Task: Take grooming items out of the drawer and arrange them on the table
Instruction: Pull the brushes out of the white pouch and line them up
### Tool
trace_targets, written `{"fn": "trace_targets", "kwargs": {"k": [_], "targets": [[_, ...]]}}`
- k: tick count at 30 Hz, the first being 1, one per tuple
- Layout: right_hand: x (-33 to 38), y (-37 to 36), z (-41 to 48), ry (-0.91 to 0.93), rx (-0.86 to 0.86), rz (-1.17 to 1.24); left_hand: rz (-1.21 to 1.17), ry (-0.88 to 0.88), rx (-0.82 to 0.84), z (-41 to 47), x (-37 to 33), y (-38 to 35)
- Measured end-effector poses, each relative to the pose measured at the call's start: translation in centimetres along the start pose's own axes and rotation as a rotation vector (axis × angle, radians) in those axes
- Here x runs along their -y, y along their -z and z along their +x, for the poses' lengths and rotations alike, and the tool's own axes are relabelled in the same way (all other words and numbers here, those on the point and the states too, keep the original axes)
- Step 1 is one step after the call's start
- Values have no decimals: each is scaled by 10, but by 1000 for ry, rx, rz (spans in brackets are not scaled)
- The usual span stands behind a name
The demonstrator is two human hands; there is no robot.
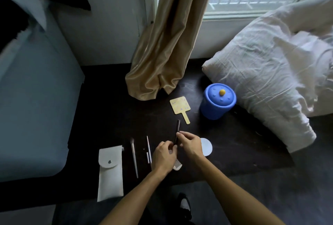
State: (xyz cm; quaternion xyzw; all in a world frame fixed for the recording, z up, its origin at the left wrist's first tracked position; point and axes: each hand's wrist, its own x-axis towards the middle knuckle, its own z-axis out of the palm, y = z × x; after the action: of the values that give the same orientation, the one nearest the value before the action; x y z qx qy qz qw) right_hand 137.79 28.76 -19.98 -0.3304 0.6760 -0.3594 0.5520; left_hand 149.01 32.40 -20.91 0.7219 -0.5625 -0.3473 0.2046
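Observation:
On the dark table [111, 116] both hands meet over a thin black pencil-like stick [178, 125]. My right hand [190, 144] pinches its middle and my left hand [163, 156] pinches its near end. A white comb [177, 166] lies under my left hand, partly hidden. To the left lie a slim pinkish stick [148, 145], a silver brush [134, 158] and a white snap pouch [110, 172]. A yellow hand mirror [180, 107] lies farther back. A round white pad [207, 146] shows right of my right hand.
A blue lidded pot [218, 101] with a yellow knob stands at the back right beside a white pillow [266, 84]. A beige curtain [162, 59] hangs onto the table's far side. A blue-grey cushioned seat [34, 116] borders the table on the left.

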Motion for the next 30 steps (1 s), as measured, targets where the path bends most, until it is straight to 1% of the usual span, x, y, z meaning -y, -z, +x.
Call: {"fn": "trace_targets", "kwargs": {"k": [4, 10, 13, 18, 25, 30], "targets": [[23, 11, -4, -41, 21, 136, -67, -39, -81, 2, -17, 9], [43, 16, -9, 14, 42, 204, -63, -135, -186, 6, -31, 25], [50, 16, -11, 72, 13, 187, -50, -178, -203, 7, -32, 32], [57, 12, -10, 101, 11, 161, -19, -246, -224, 7, -30, 41], [59, 5, -2, 47, -30, 168, -109, -272, -198, 7, -30, 43], [70, -1, 5, 6, -53, 212, -185, -250, -226, 11, -34, 46]]}}
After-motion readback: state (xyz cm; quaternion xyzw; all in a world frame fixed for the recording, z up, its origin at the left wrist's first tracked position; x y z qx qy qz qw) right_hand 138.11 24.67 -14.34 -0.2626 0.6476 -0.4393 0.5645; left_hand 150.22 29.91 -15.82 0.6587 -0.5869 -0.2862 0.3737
